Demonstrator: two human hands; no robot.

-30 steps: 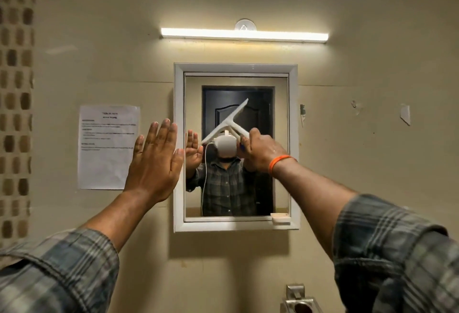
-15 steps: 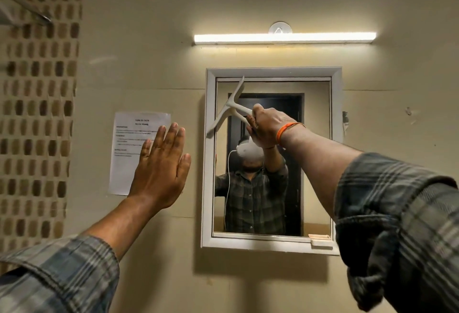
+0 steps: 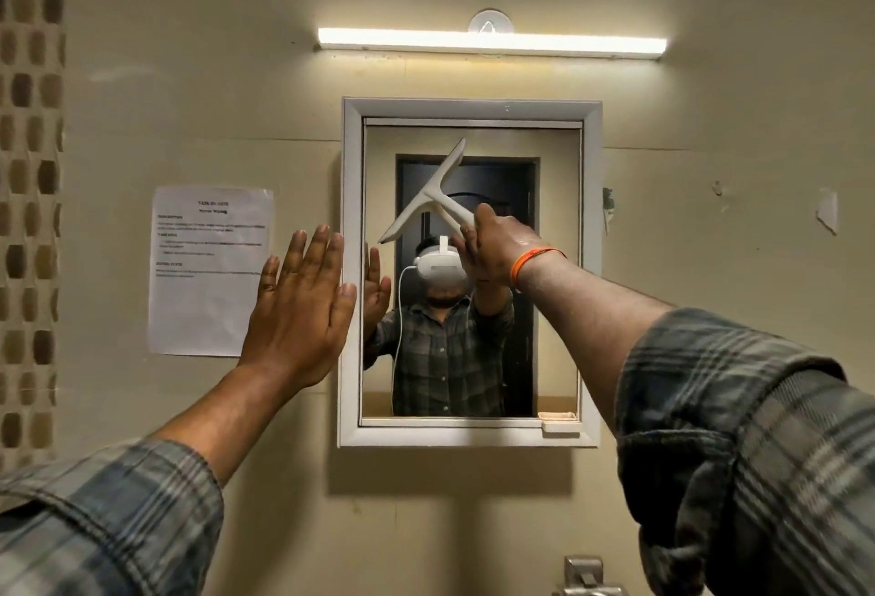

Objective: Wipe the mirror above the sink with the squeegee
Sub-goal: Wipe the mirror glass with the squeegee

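Observation:
A white-framed mirror (image 3: 352, 264) hangs on the beige wall in the middle of the head view. My right hand (image 3: 499, 247) grips the handle of a white squeegee (image 3: 426, 195). The squeegee's blade slants from lower left to upper right over the upper middle of the glass. My left hand (image 3: 303, 306) is raised flat with straight fingers, just left of the mirror frame and in front of the wall. The glass reflects a person in a plaid shirt wearing a white headset, with a dark door behind.
A printed paper sheet (image 3: 208, 269) is stuck to the wall left of the mirror. A lit tube light (image 3: 492, 44) runs above it. A metal tap fitting (image 3: 584, 576) shows at the bottom edge. Patterned tiles (image 3: 28, 197) line the far left.
My right hand has carried the squeegee from the mirror's upper left edge rightward toward the upper middle of the glass. The left hand stays raised beside the frame. The view shifted.

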